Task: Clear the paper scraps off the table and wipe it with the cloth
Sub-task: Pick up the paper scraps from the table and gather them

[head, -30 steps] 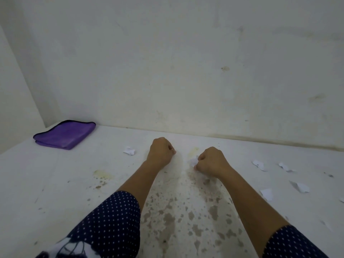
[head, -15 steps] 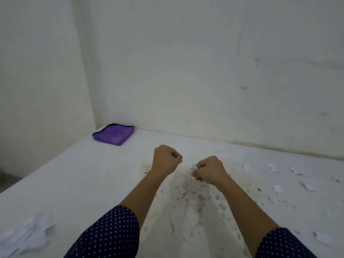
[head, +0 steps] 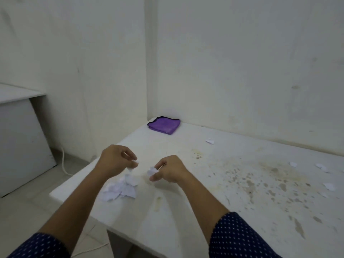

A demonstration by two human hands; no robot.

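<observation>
We can read no text, label, brand, number or sign anywhere. The paper scraps on the near left of the tabletop look blank, and the purple cloth at the far left shows no legible tag.

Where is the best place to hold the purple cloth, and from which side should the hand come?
Pinch the near edge of the cloth, coming from above and the front. It lies flat and folded in the far corner of the table, close to the wall, so that edge is probably easiest.
</observation>
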